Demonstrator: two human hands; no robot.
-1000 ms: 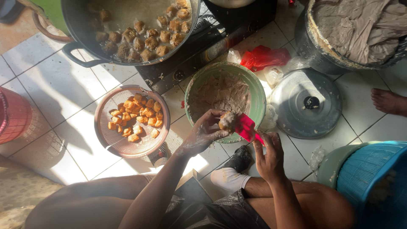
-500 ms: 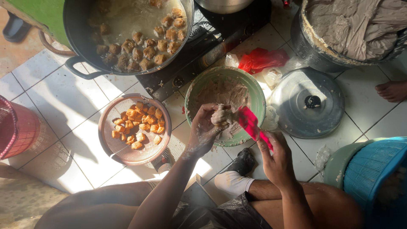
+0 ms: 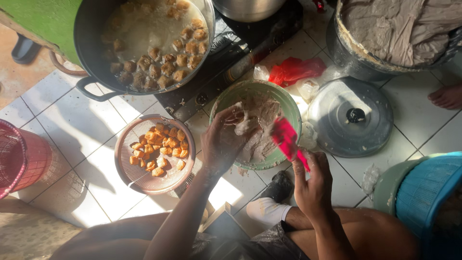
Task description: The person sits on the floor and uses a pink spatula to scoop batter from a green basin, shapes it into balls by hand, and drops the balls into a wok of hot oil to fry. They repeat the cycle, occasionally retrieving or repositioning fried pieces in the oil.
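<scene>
Green plastic forms the bowl [image 3: 288, 103] near the middle of the view, sitting on the white tiled floor [image 3: 67, 130] and holding a mass of pale grey paste [image 3: 262, 120]. The left hand [image 3: 222, 142] reaches in over the rim from 7 o'clock, its fingers curled and closed round a lump of that paste. The right hand [image 3: 313, 185] hovers just outside the rim at 5 o'clock, thumb and fingers pinched on the handle of a red spatula [image 3: 288, 141] whose blade tilts up over the paste; whether the blade touches the paste cannot be told. At 9 o'clock from the bowl lies a pink sieve basket [image 3: 127, 159] filled with golden fried pieces [image 3: 156, 151]. At 11 o'clock a black wok [image 3: 91, 29] of browning pieces in oil stands on a dark stove [image 3: 250, 45]. At 3 o'clock, just beside the bowl, a grey metal lid [image 3: 337, 120] with a black knob lies flat on the tiles. At 1 o'clock is a crumpled red plastic bag [image 3: 293, 70], and beyond it a large tub of grey dough [image 3: 399, 29]. A blue basket [image 3: 423, 192] sits at 4 o'clock, near the lower right edge, and a red basket [image 3: 19, 159] sits far out at 9 o'clock.
</scene>
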